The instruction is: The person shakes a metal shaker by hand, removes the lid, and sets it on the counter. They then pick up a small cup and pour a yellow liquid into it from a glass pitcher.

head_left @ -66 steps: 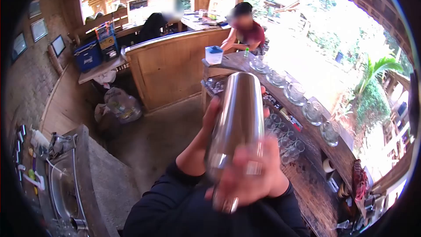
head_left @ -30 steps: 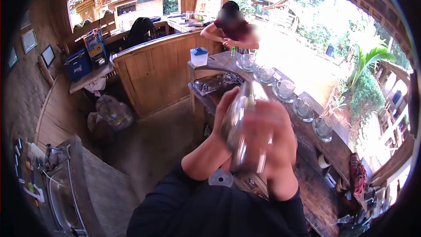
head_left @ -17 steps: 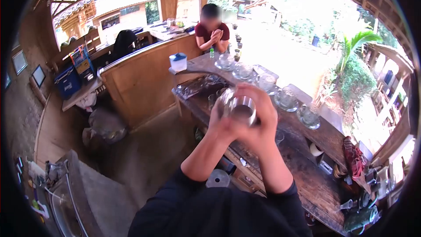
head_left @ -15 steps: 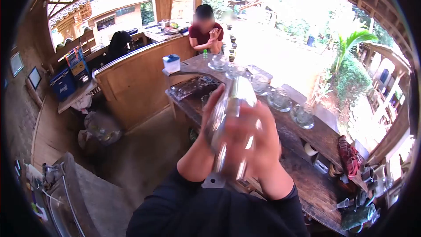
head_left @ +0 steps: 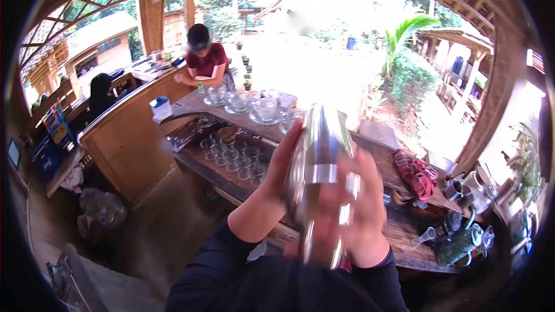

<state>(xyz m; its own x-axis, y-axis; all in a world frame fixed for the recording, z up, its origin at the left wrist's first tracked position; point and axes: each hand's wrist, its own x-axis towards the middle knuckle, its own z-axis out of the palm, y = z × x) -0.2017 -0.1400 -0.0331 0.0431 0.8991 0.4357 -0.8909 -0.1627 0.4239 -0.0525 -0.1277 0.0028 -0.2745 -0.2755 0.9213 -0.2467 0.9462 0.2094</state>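
A shiny metal shaker (head_left: 321, 173), blurred by motion, is held upright and slightly tilted in front of my chest. My left hand (head_left: 283, 167) is wrapped round its left side. On its right side my right hand (head_left: 361, 202) grips it with the fingers across the front. Behind the shaker runs a wooden counter (head_left: 237, 120) with several glass jars (head_left: 265, 110) along it. Several drinking glasses (head_left: 234, 156) stand in rows on the lower shelf to the left of the shaker.
A person in a dark red shirt (head_left: 207, 62) leans at the counter's far end, near a blue-lidded container (head_left: 161, 107). To the right are a red patterned cloth (head_left: 416, 175), a green pitcher (head_left: 459, 245) and a small glass (head_left: 426, 236).
The view has swung to the right, so the counter and person appear farther left. The glasses on the shelf now show. Both hands still hold the shaker, and the person's head and arms are lower.
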